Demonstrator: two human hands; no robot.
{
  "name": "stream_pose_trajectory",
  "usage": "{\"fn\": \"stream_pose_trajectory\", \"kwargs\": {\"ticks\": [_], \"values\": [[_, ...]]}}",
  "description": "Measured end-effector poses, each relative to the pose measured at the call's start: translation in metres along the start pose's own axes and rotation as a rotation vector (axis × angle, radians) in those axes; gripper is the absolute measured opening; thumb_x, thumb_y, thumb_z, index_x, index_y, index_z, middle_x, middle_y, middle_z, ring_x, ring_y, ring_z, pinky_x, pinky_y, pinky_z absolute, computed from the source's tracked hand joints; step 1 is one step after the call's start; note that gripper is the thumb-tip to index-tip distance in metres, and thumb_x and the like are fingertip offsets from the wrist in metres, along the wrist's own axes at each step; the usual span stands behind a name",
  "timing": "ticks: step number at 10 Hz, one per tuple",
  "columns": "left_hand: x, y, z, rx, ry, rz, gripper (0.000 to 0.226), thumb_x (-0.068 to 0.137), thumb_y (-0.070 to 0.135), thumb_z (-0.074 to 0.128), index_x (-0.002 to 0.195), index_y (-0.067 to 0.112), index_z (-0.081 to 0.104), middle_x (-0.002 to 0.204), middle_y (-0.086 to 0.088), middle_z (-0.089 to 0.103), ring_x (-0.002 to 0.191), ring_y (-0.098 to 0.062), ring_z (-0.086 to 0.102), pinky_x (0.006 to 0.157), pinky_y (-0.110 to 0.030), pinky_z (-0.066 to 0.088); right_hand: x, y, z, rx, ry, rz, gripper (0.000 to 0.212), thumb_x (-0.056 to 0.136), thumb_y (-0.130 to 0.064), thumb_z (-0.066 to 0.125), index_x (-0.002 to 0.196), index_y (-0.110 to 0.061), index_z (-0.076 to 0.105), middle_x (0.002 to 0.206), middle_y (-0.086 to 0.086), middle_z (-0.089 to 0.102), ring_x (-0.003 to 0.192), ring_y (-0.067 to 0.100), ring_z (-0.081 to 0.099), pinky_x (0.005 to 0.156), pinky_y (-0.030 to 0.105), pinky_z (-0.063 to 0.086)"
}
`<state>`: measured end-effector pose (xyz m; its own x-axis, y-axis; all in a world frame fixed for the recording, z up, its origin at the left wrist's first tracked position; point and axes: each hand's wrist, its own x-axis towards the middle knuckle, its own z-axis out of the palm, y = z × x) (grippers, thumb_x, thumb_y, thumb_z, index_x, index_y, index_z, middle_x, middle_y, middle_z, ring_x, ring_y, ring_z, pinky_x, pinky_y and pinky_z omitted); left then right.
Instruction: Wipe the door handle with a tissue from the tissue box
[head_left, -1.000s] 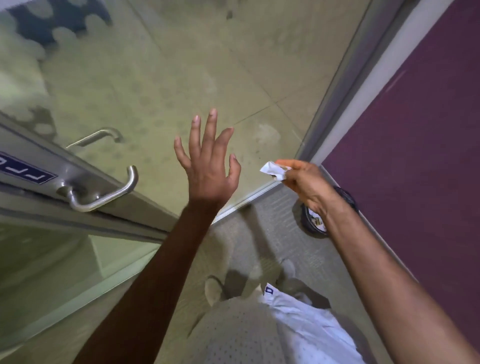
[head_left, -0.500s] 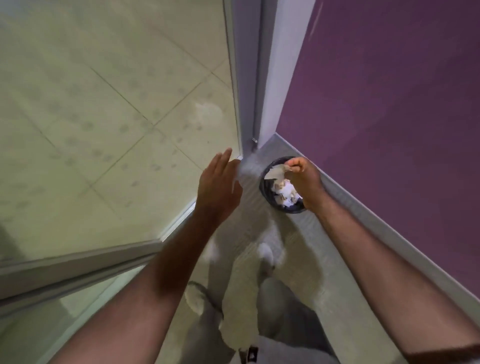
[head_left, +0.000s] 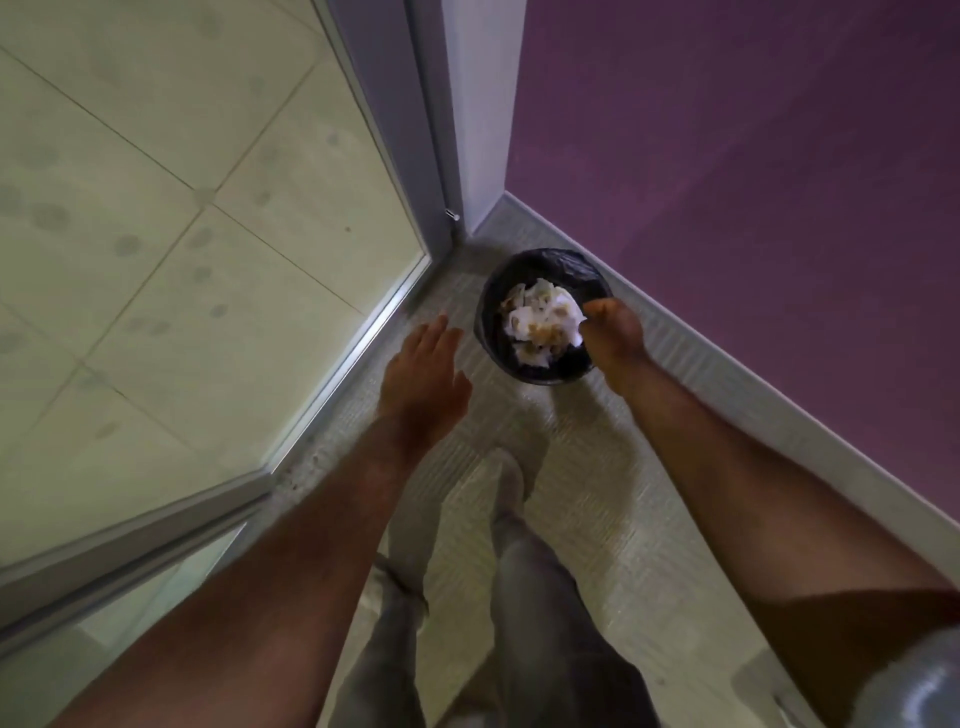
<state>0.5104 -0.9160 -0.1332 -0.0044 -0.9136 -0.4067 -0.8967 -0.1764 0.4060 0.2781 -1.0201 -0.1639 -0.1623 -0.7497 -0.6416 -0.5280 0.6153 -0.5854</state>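
I look down at a small black bin (head_left: 488, 312) in the floor corner, lined with a dark bag and holding several crumpled, stained white tissues (head_left: 540, 322). My right hand (head_left: 615, 345) hangs over the bin's right rim, fingers bunched and pointing down. A white tissue edge (head_left: 574, 336) touches the fingertips and merges with the heap, so I cannot tell if it is gripped. My left hand (head_left: 423, 382) hovers flat and empty to the left of the bin. The door handle and tissue box are out of view.
The glass door (head_left: 208, 234) and its metal frame (head_left: 395, 171) fill the left. A purple wall (head_left: 753, 156) with a grey skirting runs along the right. My legs and shoes (head_left: 511, 478) stand on the grey carpet just behind the bin.
The view swung from the door handle down to the bin. My right hand lowered with the tissue to the bin's rim, and my left hand dropped from the glass to beside the bin.
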Motion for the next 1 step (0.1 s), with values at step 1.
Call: {"fn": "stream_pose_trajectory", "kwargs": {"ticks": [1], "values": [[-0.0039, 0.0006, 0.0032, 0.016, 0.021, -0.022, 0.062, 0.102, 0.017, 0.061, 0.158, 0.013, 0.036, 0.17, -0.008, 0.023, 0.158, -0.028, 0.016, 0.126, -0.055, 0.028, -0.0036, 0.008, 0.0067, -0.05, 0.002, -0.011, 0.032, 0.09, -0.003, 0.056, 0.118, -0.012, 0.068, 0.123, 0.005, 0.062, 0.105, 0.019, 0.057, 0.068, 0.023, 0.043]]}}
